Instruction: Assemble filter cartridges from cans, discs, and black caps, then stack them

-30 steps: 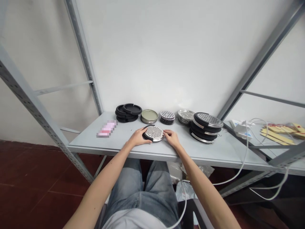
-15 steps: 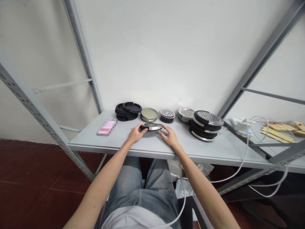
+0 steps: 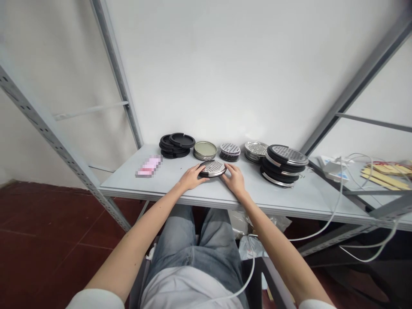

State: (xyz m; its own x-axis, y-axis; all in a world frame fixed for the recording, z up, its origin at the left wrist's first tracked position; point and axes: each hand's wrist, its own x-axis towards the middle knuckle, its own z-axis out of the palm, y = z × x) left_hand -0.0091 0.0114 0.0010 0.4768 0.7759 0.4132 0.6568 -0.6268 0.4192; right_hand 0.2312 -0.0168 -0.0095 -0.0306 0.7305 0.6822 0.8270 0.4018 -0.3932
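Note:
Between my two hands, near the front of the grey table, is a round disc (image 3: 213, 168) with a perforated silver top and a black rim on its left part. My left hand (image 3: 192, 177) grips the black left side, thumb toward me and fingers over the edge. My right hand (image 3: 234, 179) holds the silver right edge with its fingertips. Behind it stand a stack of black rings (image 3: 177, 143), a stack of greenish round plates (image 3: 205, 149), a stack of slotted discs (image 3: 229, 150) and a stack of silver perforated covers (image 3: 256, 149).
On the right rises a tall stack of black-and-silver discs (image 3: 283, 165). A blurred pink item (image 3: 149, 166) lies at the left of the table (image 3: 167, 182). Metal shelf posts (image 3: 117, 68) flank it. A white cable (image 3: 333, 214) hangs over the right front edge.
The disc lay flat, was tilted up so its edge faced me, and now shows its perforated top again. My right-hand fingers moved from a pinch to a wider hold on the edge.

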